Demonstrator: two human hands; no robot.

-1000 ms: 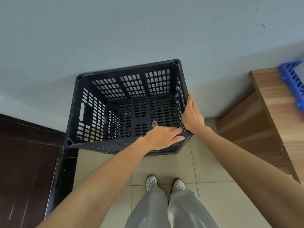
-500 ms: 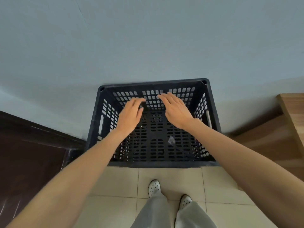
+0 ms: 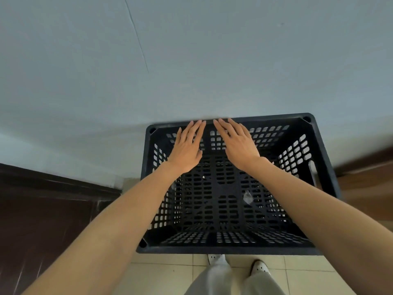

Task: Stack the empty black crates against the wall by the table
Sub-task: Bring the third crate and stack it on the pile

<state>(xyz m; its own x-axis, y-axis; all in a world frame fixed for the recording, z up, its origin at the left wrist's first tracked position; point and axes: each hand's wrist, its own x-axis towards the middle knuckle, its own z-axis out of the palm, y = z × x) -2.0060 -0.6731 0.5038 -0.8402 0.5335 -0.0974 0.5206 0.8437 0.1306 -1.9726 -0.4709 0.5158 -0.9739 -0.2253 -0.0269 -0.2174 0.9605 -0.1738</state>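
Note:
An empty black crate (image 3: 228, 250) with perforated walls and floor stands open side up against the pale wall (image 3: 191, 60), right in front of me. Both my arms reach over it. My left hand (image 3: 186, 146) and my right hand (image 3: 238, 143) lie flat, fingers stretched and slightly apart, with the fingertips at the crate's far rim by the wall. Neither hand grips anything. A small pale scrap (image 3: 247, 198) lies on the crate's floor.
A dark brown panel (image 3: 42, 220) fills the lower left beside the crate. The wooden table (image 3: 365, 182) shows blurred at the right edge. Beige floor tiles (image 3: 161, 273) and my feet in pale shoes (image 3: 260, 268) are below the crate.
My hands left the crate's near right corner, crossed over its opening and now rest at the far rim. The view has closed in on the crate, which now sits square to the wall.

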